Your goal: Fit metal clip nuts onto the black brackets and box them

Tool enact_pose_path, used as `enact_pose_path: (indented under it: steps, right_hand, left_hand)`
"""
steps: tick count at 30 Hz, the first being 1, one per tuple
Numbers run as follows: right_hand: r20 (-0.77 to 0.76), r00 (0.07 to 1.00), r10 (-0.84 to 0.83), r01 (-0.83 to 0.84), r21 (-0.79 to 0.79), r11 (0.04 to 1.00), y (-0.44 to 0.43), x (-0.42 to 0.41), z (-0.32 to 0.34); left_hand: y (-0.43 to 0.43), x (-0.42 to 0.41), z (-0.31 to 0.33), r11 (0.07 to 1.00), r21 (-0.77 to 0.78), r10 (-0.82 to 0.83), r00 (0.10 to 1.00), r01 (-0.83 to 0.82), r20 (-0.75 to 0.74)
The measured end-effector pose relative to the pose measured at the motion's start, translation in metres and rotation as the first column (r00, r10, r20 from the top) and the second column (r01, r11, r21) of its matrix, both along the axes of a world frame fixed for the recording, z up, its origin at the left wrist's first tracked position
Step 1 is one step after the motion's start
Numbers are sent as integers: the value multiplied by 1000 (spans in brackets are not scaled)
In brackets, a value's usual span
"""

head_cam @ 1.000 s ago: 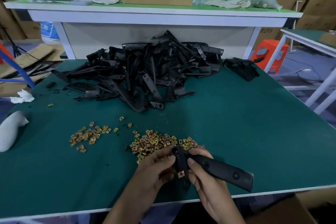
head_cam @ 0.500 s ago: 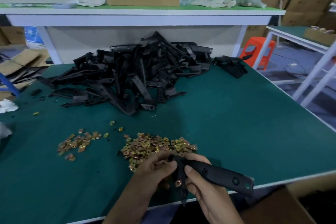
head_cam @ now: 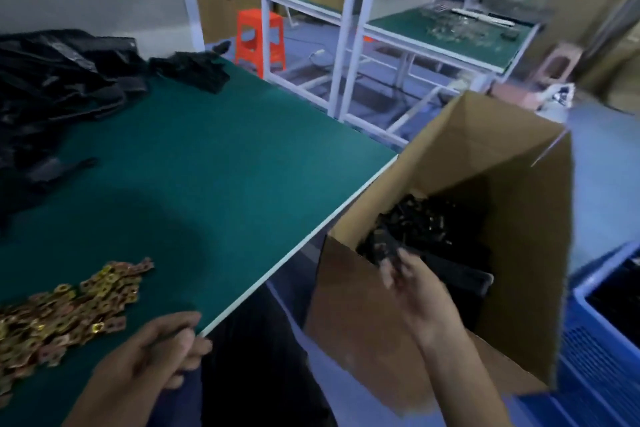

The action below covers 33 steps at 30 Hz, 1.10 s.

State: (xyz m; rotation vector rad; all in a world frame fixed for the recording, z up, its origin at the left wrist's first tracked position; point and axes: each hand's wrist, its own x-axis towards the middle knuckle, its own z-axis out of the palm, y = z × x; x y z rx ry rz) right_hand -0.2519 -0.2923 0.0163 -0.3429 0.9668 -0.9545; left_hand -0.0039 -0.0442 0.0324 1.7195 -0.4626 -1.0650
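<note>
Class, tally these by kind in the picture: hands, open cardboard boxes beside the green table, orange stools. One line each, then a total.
Hands: 2 (left hand, right hand)
Open cardboard box: 1
Orange stool: 1
Total: 4

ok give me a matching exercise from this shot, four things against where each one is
Things
1. pile of brass-coloured metal clip nuts
2. tall brown cardboard box
3. orange plastic stool
4. blue plastic crate

Places
A. off the right edge of the green-topped table, black plastic brackets inside
B. on that table, near its front edge
C. at the lower right of the view, beside the box
D. on the floor beyond the table

Pairs: 1-B, 2-A, 3-D, 4-C
</note>
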Motion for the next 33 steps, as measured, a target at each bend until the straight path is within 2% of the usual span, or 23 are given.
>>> enact_pose_path:
  steps: [3,5,9,12,13,15,18,21,23,24,27,30,31,33]
  right_hand:
    - [38,968,-249,243,116,963,-18,-24,-4]
    - [9,969,-248,246,100,964,-15,-26,-10]
    - [-179,984,1,-15,-78,997,9,14,-2]
    - [-265,941,210,-271,-218,938,33,72,17]
    - [-309,908,282,-370,-279,886,41,94,24]
    - [-463,795,391,-584,-411,700,57,141,39]
    - [-667,572,477,-820,-484,306,81,219,58]
    - [-869,336,363,-903,-407,-141,106,305,63]
    - [-934,261,244,-875,-336,-348,124,360,61]
    - [-950,250,186,-860,-306,-408,132,386,58]
    - [-974,219,52,-846,-217,-488,156,444,45]
    - [-981,123,-152,-802,-7,-598,176,475,28]
    - [-974,102,-201,-789,44,-613,181,479,24]
    - [-973,108,-202,-794,38,-607,186,484,15]
  left_hand:
    - [-2,-6,-1,1000,1,1,999,-1,34]
    - [1,-7,0,1000,-5,3,998,-3,56]
    - [16,-3,7,1000,-2,29,1000,-29,0]
    - [32,5,9,992,-16,121,992,-121,-16]
    - [39,8,9,984,-25,175,984,-175,-7]
    - [53,14,11,965,-37,261,965,-260,29]
    - [74,23,15,934,-44,356,934,-354,37]
    - [90,27,14,891,-39,453,891,-452,38]
    - [97,29,13,867,-44,498,866,-497,39]
    - [100,29,13,860,-44,510,859,-508,47]
    - [110,31,12,849,-57,528,842,-525,111]
    - [118,31,15,844,-58,536,835,-533,126]
    - [121,31,15,841,-57,541,832,-538,123]
    - [124,31,16,835,-60,550,826,-547,123]
